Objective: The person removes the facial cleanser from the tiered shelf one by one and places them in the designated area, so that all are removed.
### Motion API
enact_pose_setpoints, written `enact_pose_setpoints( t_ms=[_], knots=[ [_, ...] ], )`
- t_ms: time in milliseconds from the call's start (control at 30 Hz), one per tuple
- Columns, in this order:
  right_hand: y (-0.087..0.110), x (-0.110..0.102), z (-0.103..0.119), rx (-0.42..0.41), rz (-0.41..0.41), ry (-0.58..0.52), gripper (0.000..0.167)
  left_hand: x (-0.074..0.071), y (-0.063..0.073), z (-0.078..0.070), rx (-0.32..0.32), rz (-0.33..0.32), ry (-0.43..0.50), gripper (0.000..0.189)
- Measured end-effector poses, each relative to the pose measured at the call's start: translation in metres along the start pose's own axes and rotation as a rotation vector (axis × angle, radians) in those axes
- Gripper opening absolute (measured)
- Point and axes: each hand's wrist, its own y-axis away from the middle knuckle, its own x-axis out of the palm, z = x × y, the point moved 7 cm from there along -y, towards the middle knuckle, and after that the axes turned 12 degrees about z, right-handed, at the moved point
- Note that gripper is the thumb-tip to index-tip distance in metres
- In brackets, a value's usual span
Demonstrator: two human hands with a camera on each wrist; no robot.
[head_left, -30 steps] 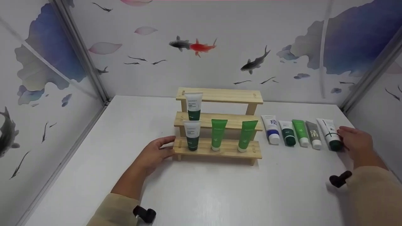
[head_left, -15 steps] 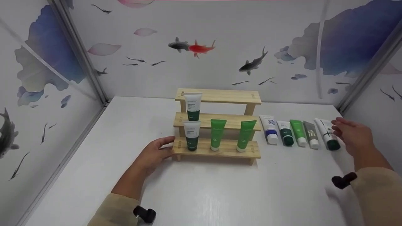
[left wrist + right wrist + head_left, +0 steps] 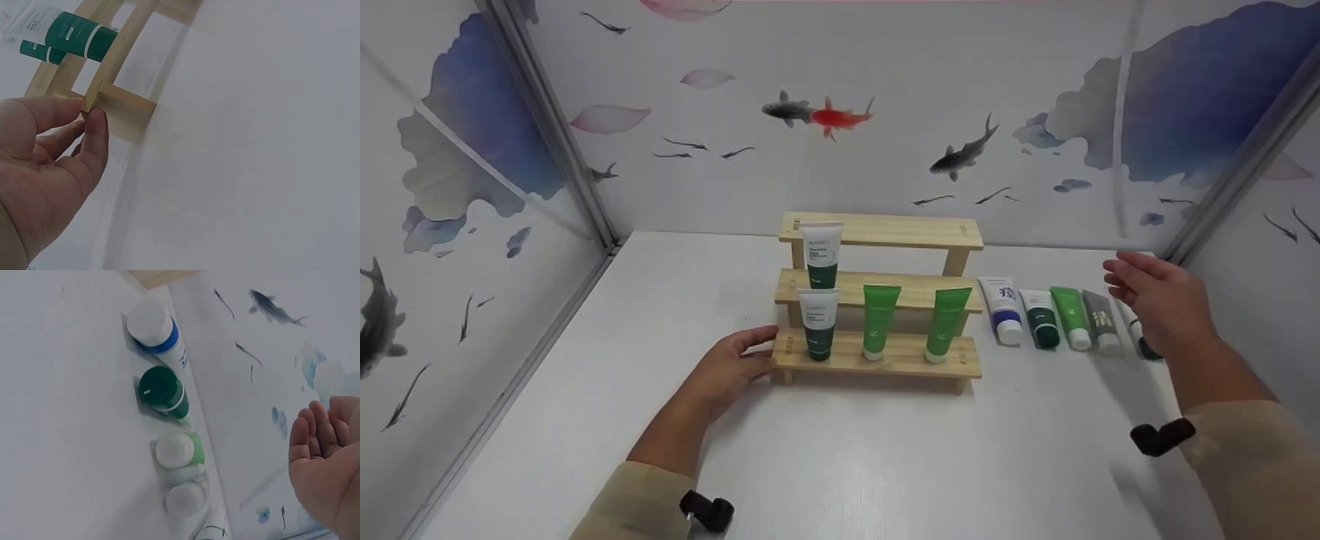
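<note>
At the left end of the lowest step of a three-tier wooden display stand (image 3: pixel 907 229), my left hand (image 3: pixel 733 371) pinches the board between thumb and fingers, as the left wrist view shows. On that step stand a white-and-dark-green tube (image 3: pixel 819 322) and two bright green tubes (image 3: pixel 879 321). Another white-and-dark-green tube (image 3: pixel 822 255) stands on the middle step. My right hand (image 3: pixel 1166 304) hovers over the right end of a row of lying tubes, fingers loosely bent and holding nothing. It partly covers the rightmost white tube (image 3: pixel 1147 346) and overlaps the grey tube (image 3: pixel 1101 319) in the head view.
Left of the grey tube lie a green tube (image 3: pixel 1069 315), a white-and-dark-green tube (image 3: pixel 1041 319) and a white-and-blue tube (image 3: pixel 1001 307), caps facing me. White panels (image 3: pixel 885 165) printed with fish enclose the white table (image 3: pixel 847 465) at back and sides.
My right hand has come away from the rightmost white tube, lifting and moving left over the row's end. My left hand and the stand have stayed put.
</note>
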Motion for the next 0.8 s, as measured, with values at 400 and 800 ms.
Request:
enact_pose_setpoints(
  t_ms=[400,800],
  knots=[
    [0.025,0.073,0.033,-0.100,0.120,0.072,0.061,0.001,-0.001,0.000,-0.013,-0.009,-0.012,0.055],
    [0.051,0.157,0.066,-0.212,0.224,0.073,0.050,-0.001,-0.003,0.003,0.003,-0.002,0.004,0.055]
  ],
)
